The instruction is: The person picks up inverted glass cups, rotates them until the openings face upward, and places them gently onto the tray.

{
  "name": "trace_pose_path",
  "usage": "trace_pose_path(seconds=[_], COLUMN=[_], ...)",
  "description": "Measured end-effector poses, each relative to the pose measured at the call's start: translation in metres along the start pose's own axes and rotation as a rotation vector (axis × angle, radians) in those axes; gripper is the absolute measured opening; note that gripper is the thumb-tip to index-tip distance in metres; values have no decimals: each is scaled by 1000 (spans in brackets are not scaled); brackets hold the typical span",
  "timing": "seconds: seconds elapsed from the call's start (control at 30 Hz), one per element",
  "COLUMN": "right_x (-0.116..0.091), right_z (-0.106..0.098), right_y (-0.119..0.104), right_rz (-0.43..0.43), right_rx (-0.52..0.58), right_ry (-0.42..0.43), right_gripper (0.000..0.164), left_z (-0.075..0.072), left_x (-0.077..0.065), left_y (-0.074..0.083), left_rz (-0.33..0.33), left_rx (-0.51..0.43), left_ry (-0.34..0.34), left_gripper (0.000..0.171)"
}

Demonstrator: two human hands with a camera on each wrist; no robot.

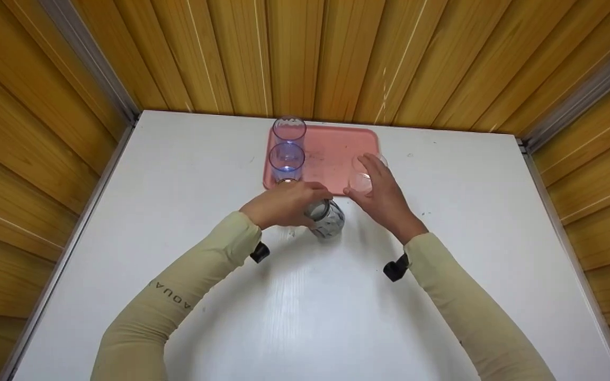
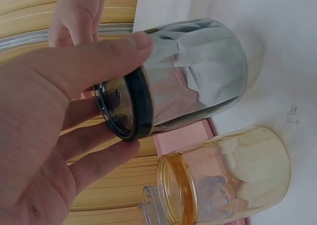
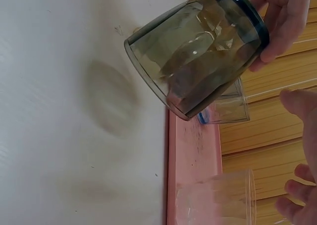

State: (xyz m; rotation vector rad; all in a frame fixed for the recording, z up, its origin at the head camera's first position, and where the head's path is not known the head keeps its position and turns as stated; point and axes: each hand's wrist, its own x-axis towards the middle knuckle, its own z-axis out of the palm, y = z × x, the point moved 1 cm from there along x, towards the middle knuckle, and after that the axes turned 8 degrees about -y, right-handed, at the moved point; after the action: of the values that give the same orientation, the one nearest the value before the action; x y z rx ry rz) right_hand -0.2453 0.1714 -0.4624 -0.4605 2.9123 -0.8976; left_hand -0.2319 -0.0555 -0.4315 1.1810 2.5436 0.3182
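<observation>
My left hand grips a smoky grey faceted tumbler near its dark rim, thumb on one side and fingers on the other. In the right wrist view the tumbler is tilted and held off the table. My right hand is beside a clear tumbler at the tray's right end. Its fingers are spread, with a gap to that tumbler in the right wrist view. An amber tumbler stands near my left hand, mostly hidden beneath it in the head view.
A pink tray lies at the back of the white table. On its left side stand a blue tumbler and, behind it, a paler purple-tinted tumbler. Wood-patterned panels rise behind and at both sides.
</observation>
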Motion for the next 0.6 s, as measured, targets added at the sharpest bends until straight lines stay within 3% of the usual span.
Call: trace_pose_path(seconds=[0.33, 0.6], right_x=[-5, -8], right_z=[-1, 0], right_y=[0, -1], right_rz=[-76, -76], right_rx=[26, 101], right_ry=[13, -25], right_gripper=[85, 86], left_z=[-6, -7], left_x=[-2, -5], left_y=[-3, -4], left_rz=[2, -1], left_rx=[-7, -23], left_ry=[45, 79], left_gripper=[62, 61])
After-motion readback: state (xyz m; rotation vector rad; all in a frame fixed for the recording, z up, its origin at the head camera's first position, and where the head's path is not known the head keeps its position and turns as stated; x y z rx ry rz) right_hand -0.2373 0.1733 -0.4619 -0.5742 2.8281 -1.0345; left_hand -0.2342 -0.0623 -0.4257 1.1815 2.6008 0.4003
